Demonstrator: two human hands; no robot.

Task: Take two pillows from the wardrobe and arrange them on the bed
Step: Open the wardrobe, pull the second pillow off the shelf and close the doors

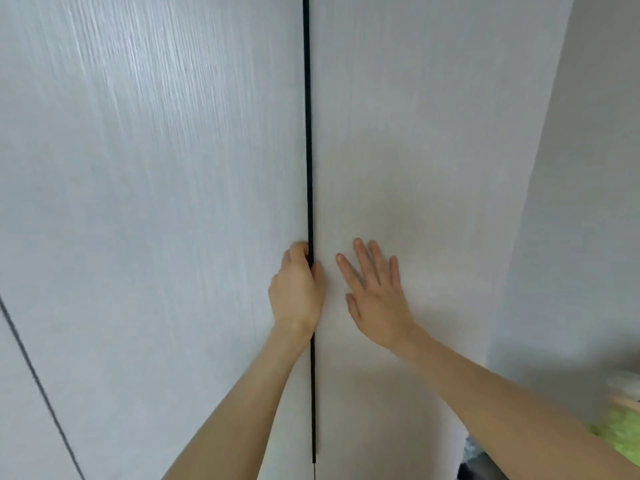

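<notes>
Up close, two wardrobe doors [156, 202], left hand [296, 292] gripping seam, right hand [375, 296] flat.

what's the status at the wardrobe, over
Left hand gripping door edge. Right hand flat on right door. Wardrobe shut, no pillows visible.

Wardrobe doors [156, 202] pale grey-white w/ fine woodgrain; black centre strip [308, 133] (thin).

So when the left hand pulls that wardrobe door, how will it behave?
Probably swings as one stiff panel: the left door looks flat and rigid. With no handle showing, the left hand hooks fingers into the dark gap, so grip may slip.
</notes>
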